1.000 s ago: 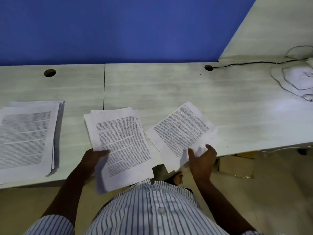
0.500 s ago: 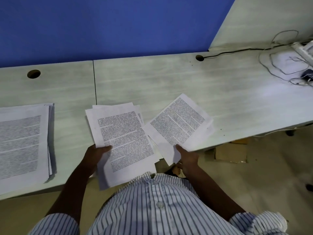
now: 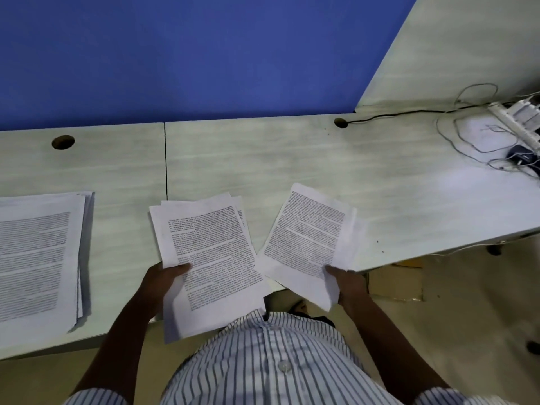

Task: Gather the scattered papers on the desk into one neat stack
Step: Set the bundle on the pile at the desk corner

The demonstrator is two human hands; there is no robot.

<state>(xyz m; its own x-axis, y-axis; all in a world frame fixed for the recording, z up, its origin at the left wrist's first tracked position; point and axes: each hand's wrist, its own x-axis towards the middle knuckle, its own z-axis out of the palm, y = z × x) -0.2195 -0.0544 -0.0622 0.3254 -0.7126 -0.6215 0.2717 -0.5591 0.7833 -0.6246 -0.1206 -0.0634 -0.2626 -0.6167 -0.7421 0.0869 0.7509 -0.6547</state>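
My left hand (image 3: 162,283) grips the lower left edge of a bundle of printed sheets (image 3: 210,252), thumb on top; the bundle hangs over the desk's front edge. To its right, my right hand (image 3: 347,283) pinches the lower corner of a second, smaller bundle of printed sheets (image 3: 306,238), tilted clockwise and overlapping the first bundle's right edge. A separate thick stack of papers (image 3: 38,258) lies flat on the desk (image 3: 263,165) at the far left, apart from both hands.
A white power strip (image 3: 517,118), a dark adapter (image 3: 521,157) and looped cables (image 3: 455,133) crowd the desk's far right corner. Two round cable holes (image 3: 62,141) sit along the back edge by the blue partition. The floor shows below the desk's front edge.
My right hand has closed on the right bundle's lower corner and lifted it, turning it more upright. The left hand keeps its hold. The view has shifted right, showing the power strip.
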